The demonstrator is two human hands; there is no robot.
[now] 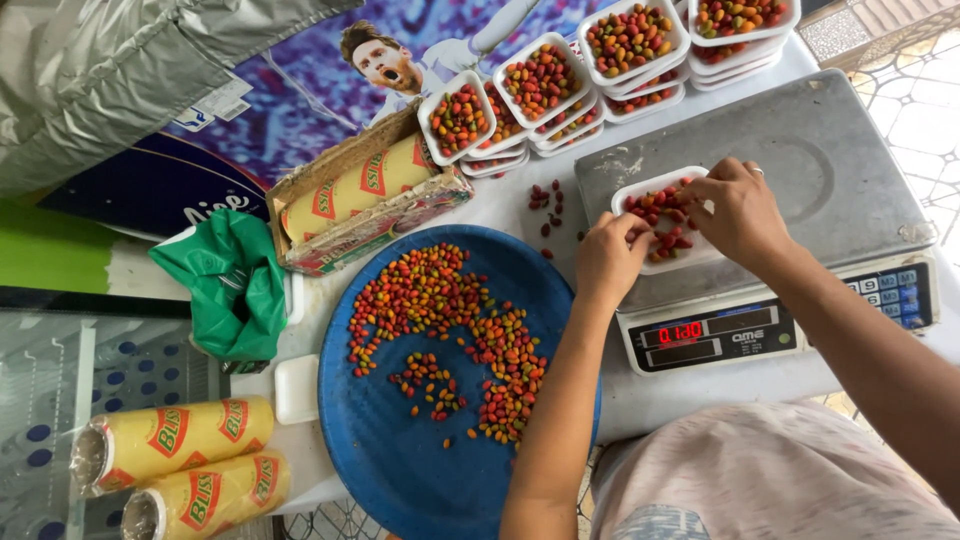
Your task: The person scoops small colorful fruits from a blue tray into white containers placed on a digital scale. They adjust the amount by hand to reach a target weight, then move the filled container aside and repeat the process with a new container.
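Note:
A small white tray (702, 255) of red and orange berries sits on the steel pan of a digital scale (830, 160). My left hand (608, 256) rests at the tray's left edge, fingertips among the berries. My right hand (738, 208) reaches into the tray from the right, fingers curled over the fruit; whether it pinches any I cannot tell. A round blue platter (400, 450) in front of the scale carries a loose spread of red, orange and green berries (440, 300).
Several stacks of filled white trays (560, 90) line the back of the white table. An open carton with a yellow wrap roll (360, 190), a green plastic bag (235, 285), two more yellow rolls (180, 465) and an empty white tray (296, 390) lie left.

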